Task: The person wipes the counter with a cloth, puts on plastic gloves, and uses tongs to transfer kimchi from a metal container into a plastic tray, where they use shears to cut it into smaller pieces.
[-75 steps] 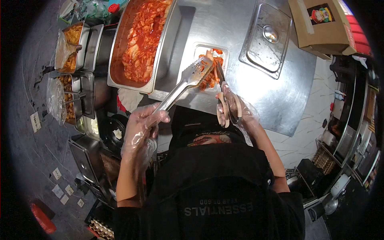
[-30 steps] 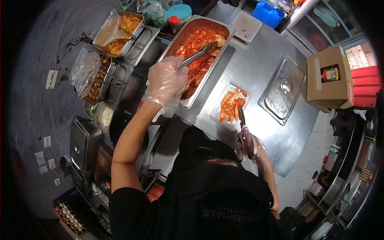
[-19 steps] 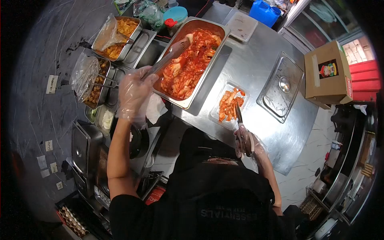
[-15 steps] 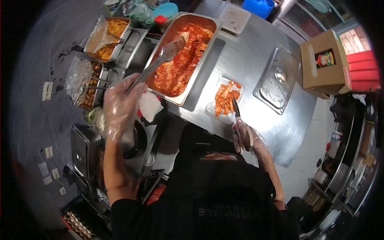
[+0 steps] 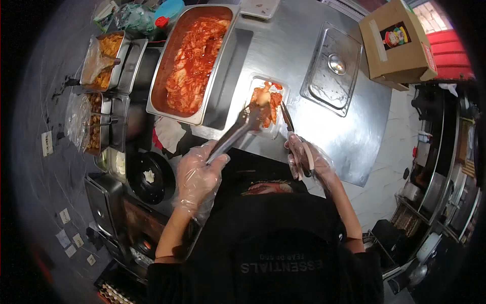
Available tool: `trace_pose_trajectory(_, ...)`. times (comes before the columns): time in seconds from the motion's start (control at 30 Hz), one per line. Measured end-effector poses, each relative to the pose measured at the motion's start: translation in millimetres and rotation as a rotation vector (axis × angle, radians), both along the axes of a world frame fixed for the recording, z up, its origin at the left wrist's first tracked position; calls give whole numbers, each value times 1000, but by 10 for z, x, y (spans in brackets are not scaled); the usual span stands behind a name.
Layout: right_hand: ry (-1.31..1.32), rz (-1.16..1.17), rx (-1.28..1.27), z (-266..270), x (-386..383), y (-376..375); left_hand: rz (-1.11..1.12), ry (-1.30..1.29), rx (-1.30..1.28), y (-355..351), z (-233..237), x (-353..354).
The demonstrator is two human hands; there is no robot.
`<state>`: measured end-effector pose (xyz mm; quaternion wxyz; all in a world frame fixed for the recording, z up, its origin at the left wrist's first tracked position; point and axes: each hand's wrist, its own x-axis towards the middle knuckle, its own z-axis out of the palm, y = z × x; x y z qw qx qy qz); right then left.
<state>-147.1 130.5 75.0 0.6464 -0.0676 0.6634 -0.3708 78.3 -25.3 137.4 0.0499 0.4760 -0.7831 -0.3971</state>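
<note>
My left hand (image 5: 198,175), in a clear plastic glove, grips metal tongs (image 5: 232,138). The tips of the tongs are over a small clear tray (image 5: 269,133) of red kimchi pieces (image 5: 275,104), with a pale piece at them. Scissors (image 5: 307,158) are in my gloved right hand (image 5: 313,161), their blades pointing up along the tray's right side. Farther left stands a deep steel pan (image 5: 151,104) filled with kimchi (image 5: 195,71) in red sauce.
Right of the tray lies a steel lid (image 5: 315,83) with a knob, near a cardboard box (image 5: 373,50). Smaller steel food pans (image 5: 123,53) partly under plastic stand at left, above a black pan (image 5: 139,177). A flat container (image 5: 259,7) sits at the back.
My left hand has brought the tongs from over the deep pan right and down to the small tray. My right hand keeps hold of the scissors beside it. The view has shifted.
</note>
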Motion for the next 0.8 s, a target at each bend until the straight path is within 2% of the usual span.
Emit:
trace_pose_trajectory(0.07,-45,-37,-25,23,13,22,-38,-146,-194,-4,41,-17)
trace_pose_trajectory(0.23,-80,-66,-11,18,50,6,-132,-203,-304,-28,20,-58)
trace_pose_trajectory(0.33,-80,-78,13,76,71,-13,-279,-185,-424,25,-35,-96)
trace_pose_trajectory(0.6,-97,-106,-21,97,49,49,-325,-161,-479,9,-195,-204)
trace_pose_trajectory(0.7,-76,-97,1,65,44,90,-312,-21,-420,-103,-262,-94)
trace_pose_trajectory(0.77,-102,-97,-46,45,36,113,69,112,224,-149,-313,-25)
trace_pose_trajectory(0.8,-102,-99,-46,9,46,120,210,82,437,-166,-152,-104)
